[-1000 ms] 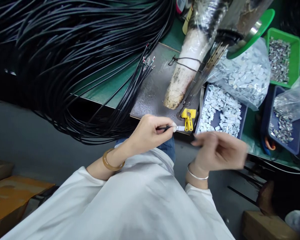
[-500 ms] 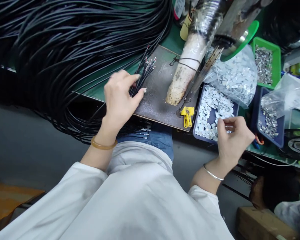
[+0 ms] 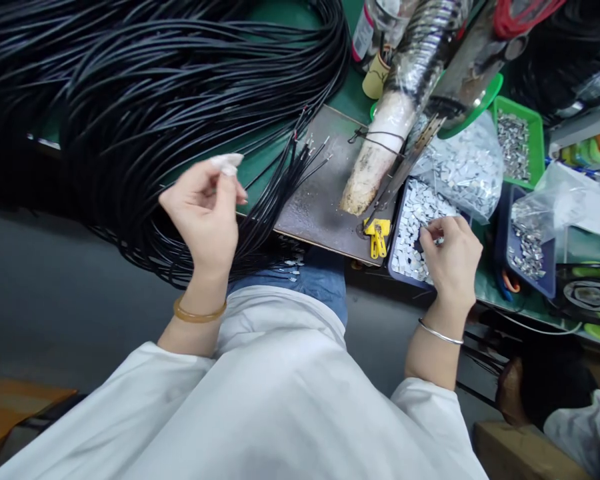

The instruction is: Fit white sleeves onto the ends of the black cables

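Both sets of fingers (image 3: 226,195) pressed together; left hand (image 3: 200,213) apart from cable ends (image 3: 304,160), right hand (image 3: 451,257) over tray edge (image 3: 411,279).

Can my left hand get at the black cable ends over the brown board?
Probably yes: your left hand is left of the black cable ends, and nothing seems to block the way; the white tube is beyond them.
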### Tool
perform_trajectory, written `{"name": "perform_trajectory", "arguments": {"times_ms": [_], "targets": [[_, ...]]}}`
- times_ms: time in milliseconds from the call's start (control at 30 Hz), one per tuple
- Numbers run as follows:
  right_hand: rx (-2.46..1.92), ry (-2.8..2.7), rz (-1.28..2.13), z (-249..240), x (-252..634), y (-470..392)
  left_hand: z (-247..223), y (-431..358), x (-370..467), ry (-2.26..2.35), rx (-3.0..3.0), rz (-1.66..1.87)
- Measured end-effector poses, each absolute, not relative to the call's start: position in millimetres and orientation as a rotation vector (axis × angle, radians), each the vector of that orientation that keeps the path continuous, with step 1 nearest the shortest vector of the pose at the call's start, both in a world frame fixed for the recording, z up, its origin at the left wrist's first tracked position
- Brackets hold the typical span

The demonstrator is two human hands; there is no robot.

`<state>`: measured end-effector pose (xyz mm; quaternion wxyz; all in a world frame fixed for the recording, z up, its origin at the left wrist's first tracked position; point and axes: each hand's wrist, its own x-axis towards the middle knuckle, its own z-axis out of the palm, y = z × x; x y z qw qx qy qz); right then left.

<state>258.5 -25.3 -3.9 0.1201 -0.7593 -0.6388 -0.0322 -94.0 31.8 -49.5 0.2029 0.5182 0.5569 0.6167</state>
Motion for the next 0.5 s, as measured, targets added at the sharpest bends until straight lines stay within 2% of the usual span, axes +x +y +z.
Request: {"name": "perform_trajectory", "arguments": {"times_ms": [100,333,500], "targets": [[-2.192,-1.884,-0.07,-5.9,259.2,-22.7,-45.3,35.1,-91.1,1.526,1.439,1.825],[-2.148,-1.913,-0.051,-3.5,258.2,-34.0,-34.8,24.7,-66.7,1.396,1.536,1.479],[-2.08,-1.891,-0.032,-7.3,259.9,-34.8,-39.2,31.2,-65.7,1.403,1.342,1.617]]}}
